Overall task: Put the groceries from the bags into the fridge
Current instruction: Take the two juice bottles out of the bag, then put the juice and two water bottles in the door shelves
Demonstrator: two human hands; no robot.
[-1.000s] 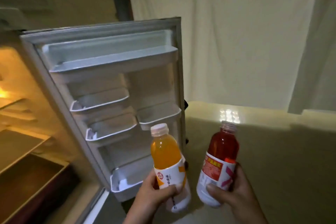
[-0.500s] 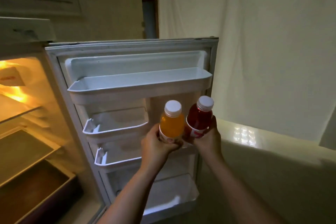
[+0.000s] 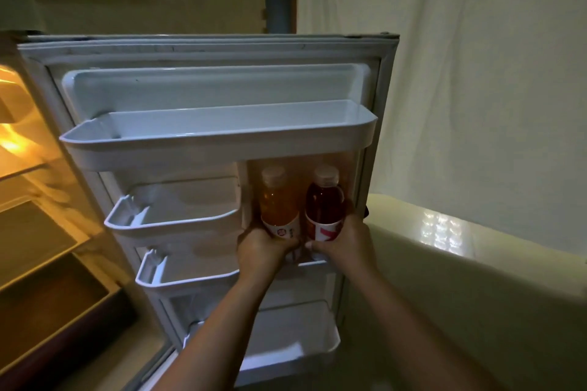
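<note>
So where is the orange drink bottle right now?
The orange bottle stands upright in the right-hand door compartment under the wide top shelf, beside the red bottle, with the left hand gripping its base.

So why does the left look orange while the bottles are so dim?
Head view: the fridge's lamp glows orange at the left edge; the door sits in dim room light, leaving the bottles shadowed; a glare patch shines at right; wide-angle bends edges.

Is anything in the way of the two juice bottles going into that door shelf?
Nothing visible is. The orange bottle and the red bottle stand upright side by side in the door's right-hand compartment, under the wide top shelf, held by the left hand and right hand.
</note>
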